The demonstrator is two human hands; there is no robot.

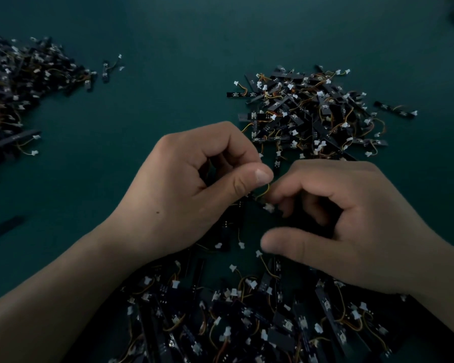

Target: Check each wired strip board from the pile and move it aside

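Note:
Above the near pile (247, 315) of black strip boards with yellow-orange wires and white connectors, both my hands meet at the middle. My left hand (194, 189) has thumb and forefinger pinched together on the thin yellow wire of one strip board (262, 203). My right hand (351, 224) curls its fingers around the other end of that board, near its white connector, with the thumb held out below. Most of the held board is hidden in shadow between the hands.
A second heap of boards (312, 113) lies on the green table (155, 87) just beyond my right hand. A third heap (19, 82) spreads at the far left, with stray boards (110, 68) beside it and loose ones at the left edge (3, 229).

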